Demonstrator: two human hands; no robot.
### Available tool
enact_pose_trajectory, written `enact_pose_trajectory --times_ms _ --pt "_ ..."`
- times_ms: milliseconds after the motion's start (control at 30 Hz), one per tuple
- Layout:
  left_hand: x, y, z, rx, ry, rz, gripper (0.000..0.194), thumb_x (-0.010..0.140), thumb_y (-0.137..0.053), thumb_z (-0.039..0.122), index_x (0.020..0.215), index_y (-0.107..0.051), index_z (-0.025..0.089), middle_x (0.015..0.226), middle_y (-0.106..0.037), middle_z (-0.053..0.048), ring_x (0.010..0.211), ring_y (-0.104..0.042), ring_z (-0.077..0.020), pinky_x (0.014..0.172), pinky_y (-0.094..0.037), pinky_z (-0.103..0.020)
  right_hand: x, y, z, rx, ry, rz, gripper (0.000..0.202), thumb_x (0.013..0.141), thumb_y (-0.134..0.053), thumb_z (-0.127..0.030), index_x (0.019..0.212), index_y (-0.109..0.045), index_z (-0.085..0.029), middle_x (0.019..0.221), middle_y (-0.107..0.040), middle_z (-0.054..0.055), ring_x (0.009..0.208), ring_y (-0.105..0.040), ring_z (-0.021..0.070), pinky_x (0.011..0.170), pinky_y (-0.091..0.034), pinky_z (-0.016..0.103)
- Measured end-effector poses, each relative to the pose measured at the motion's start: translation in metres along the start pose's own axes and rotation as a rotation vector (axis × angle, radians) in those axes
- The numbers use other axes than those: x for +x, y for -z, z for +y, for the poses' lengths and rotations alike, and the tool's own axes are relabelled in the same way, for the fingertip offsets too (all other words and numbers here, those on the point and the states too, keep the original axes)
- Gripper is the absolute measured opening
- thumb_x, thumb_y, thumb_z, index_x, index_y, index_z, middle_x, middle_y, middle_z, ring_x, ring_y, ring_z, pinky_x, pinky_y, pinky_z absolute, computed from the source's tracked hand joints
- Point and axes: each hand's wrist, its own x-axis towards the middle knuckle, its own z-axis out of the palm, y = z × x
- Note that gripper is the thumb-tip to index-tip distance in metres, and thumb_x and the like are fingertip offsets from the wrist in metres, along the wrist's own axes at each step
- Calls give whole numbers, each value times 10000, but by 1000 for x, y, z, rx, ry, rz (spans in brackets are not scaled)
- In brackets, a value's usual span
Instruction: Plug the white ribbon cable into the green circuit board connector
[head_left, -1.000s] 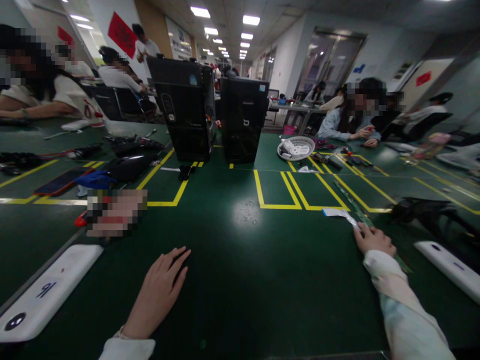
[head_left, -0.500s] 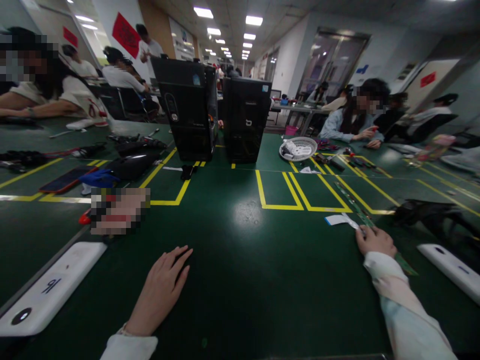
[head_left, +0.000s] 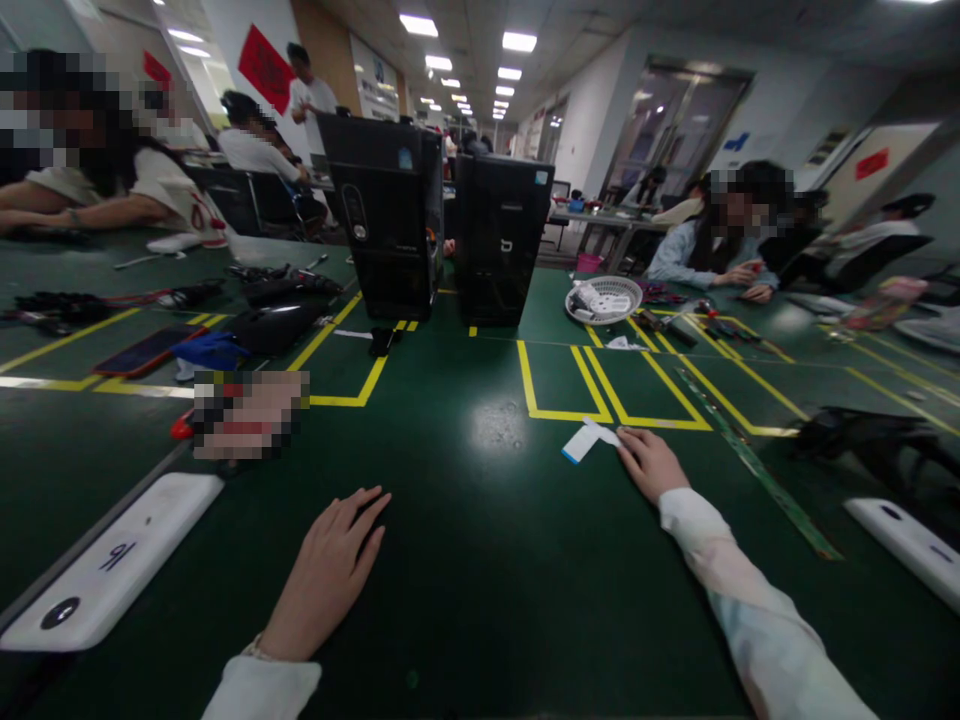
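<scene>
My right hand (head_left: 654,464) is closed on one end of a white flat ribbon cable (head_left: 583,440), pinching it between thumb and fingers. The cable has a bend and a blue tip at its free end. To the right of this hand, a long narrow green circuit board strip (head_left: 757,462) lies slantwise on the table. My left hand (head_left: 330,565) rests over the green tabletop (head_left: 480,580) with fingers stretched out, holding nothing.
Two black computer towers (head_left: 386,220) stand at the back. A white basket (head_left: 604,300) holds pale pieces. White devices lie at the left (head_left: 112,560) and right (head_left: 904,545). Yellow tape (head_left: 570,414) marks boxes on the table. Co-workers sit on both sides.
My right hand has moved left from the circuit board strip, carrying the white ribbon cable with it. The strip stays behind on the table. My left hand is nearly still.
</scene>
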Motion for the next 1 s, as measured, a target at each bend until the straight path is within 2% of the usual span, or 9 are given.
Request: enact_pose_trajectory --times_ms 267,400,500,633,800,1000 --pt "0 4 4 -34 19 2 458 934 -387 392 1365 -462 256 1401 -494 -80 1285 -458 -268 1073 -348 -518 34 -10 -110 152 352 -73 354 951 -389 -343 1174 -613 -185 1134 -599 117 1045 -535 240 884 -478 417" --pt "0 5 3 -45 25 -6 452 930 -387 386 1358 -470 262 1395 -502 -72 1282 -460 -267 1071 -352 -519 34 -6 -164 262 491 -136 328 940 -418 -297 1187 -589 -166 1152 -580 134 1041 -519 245 871 -468 434" --pt "0 5 4 -32 32 -20 458 932 -383 385 1364 -463 257 1406 -490 -75 1289 -451 -268 1076 -344 -520 26 -2 -193 324 564 -183 327 929 -446 -280 1205 -571 -158 1194 -569 139 1083 -505 247 900 -446 438" --pt "0 6 5 -13 44 -37 463 932 -373 386 1361 -471 241 1403 -492 -82 1287 -451 -270 1073 -350 -522 10 6 -210 360 617 -258 385 912 -475 -284 1275 -522 -164 1280 -538 132 1160 -473 252 961 -411 448" --pt "2 6 6 -14 43 -34 461 930 -378 386 1359 -475 245 1403 -496 -75 1288 -452 -262 1083 -340 -520 -2 19 -213 378 654 -331 435 911 -470 -313 1323 -483 -174 1321 -517 131 1197 -453 248 988 -396 451" --pt "0 6 5 -22 49 -39 459 927 -388 393 1361 -469 267 1412 -487 -66 1291 -450 -264 1077 -346 -523 -5 25 -216 526 746 -374 434 923 -428 -367 1310 -492 -182 1341 -518 122 1201 -459 233 988 -390 442"
